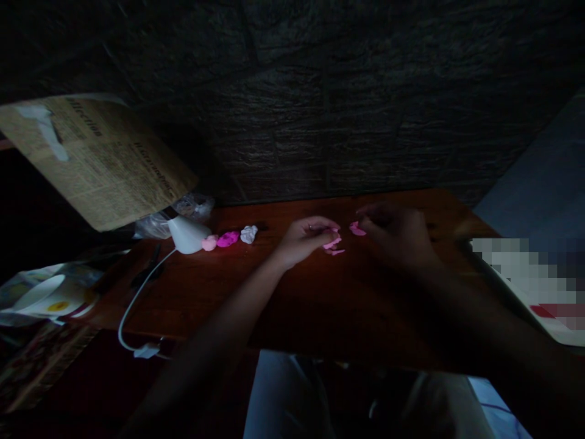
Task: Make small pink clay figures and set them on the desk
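Note:
My left hand (302,241) is closed around a lump of pink modelling clay (332,240), pinched between thumb and fingers just above the table. A thin pink strip of clay (337,252) shows right below those fingertips; whether it hangs or lies on the wood is unclear. To the right, my right hand (397,233) has thumb and fingers drawn together at a flat pink piece of clay (358,228). That hand is in deep shadow. Left of my hands, in a row, sit a pale pink lump (209,242), a magenta lump (228,238) and a white lump (249,234).
A lamp with a white base (188,236) and newsprint-patterned shade (105,164) stands at the left; its white cable (132,311) droops over the edge of the wooden table (292,311). A paper cup (43,297) is far left. A dark brick-textured wall (292,122) rises behind.

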Demonstrator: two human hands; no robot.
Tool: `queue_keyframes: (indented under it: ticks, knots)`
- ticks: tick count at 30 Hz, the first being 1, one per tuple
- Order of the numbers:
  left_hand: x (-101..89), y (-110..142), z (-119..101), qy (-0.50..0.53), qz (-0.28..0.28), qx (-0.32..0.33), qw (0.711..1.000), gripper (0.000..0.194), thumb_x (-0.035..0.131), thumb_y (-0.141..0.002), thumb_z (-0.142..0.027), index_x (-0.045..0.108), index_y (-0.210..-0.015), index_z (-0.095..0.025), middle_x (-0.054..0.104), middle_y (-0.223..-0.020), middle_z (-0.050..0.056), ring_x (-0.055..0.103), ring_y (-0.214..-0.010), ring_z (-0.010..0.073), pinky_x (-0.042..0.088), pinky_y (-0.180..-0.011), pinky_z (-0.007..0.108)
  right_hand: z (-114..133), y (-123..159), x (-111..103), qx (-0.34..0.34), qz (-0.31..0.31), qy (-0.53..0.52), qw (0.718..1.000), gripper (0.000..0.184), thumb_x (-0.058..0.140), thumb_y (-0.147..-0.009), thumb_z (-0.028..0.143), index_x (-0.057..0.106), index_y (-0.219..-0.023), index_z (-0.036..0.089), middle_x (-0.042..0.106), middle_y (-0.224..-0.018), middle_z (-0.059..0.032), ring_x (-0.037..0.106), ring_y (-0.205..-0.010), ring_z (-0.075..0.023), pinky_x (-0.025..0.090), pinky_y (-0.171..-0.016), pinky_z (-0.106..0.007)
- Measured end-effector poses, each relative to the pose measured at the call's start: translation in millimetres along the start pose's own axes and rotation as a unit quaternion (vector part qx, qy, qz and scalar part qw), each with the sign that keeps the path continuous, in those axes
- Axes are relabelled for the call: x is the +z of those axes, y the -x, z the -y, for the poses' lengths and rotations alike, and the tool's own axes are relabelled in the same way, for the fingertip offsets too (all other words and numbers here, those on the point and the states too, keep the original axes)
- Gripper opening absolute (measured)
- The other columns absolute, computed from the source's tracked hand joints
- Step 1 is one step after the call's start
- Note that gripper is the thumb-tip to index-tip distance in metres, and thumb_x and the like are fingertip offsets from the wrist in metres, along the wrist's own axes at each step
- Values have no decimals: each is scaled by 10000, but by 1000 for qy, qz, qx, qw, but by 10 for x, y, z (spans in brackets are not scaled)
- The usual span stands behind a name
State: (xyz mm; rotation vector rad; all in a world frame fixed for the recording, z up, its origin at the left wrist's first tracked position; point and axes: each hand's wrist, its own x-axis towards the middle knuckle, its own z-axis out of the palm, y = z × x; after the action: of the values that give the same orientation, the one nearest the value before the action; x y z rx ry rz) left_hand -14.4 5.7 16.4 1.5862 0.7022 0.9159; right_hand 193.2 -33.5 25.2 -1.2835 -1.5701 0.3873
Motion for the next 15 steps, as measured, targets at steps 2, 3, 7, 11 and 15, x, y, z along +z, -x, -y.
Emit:
queue_keyframes:
  ticks: [2, 3, 7, 11, 15]
  knots:
    - [-78, -24, 44, -58, -12, 33, 998, 204, 760, -798, -247, 720, -965, -136, 718, -794, 28, 636, -674, 106, 539, -687, 271, -2, 19, 26, -17, 33, -59, 998, 233, 672, -844, 274, 784, -1030, 189, 804, -959, -98, 759, -850, -259, 583, -783, -390]
    - [-125, -37, 67, -104, -21, 45, 993, 182, 751, -799, -228, 719, -954, -137, 717, -797, 28, 635, -685, 106, 528, -692, 264, 2, 30, 45, -27, 48, -78, 995, 257, 662, -855, 287, 783, -1063, 195, 802, -986, -94, 752, -847, -246, 582, -775, -384]
    - [-291, -64, 126, -259, -72, 68, 961, 145, 687, -844, -208, 731, -968, -147, 755, -922, 62, 678, -819, 139, 524, -767, 276, 22, 37, 86, 7, 101, -136, 986, 289, 686, -868, 414, 796, -1045, 214, 791, -984, -78, 673, -673, -175, 542, -619, -326]
    - [-336, -49, 115, -349, -67, 49, 933, 146, 645, -867, -189, 740, -972, -155, 766, -941, 62, 686, -849, 152, 520, -803, 292, 56, 11, 61, 72, 123, -193, 971, 352, 750, -818, 529, 788, -935, 199, 733, -782, -34, 575, -582, -130, 472, -562, -286]
    - [-330, -29, 95, -413, -41, -1, 910, 130, 629, -879, -194, 745, -922, -155, 754, -862, 42, 675, -793, 151, 514, -765, 286, 100, 6, 63, 66, 155, -198, 966, 426, 729, -816, 617, 738, -801, 191, 600, -595, 25, 498, -525, -111, 415, -552, -277]
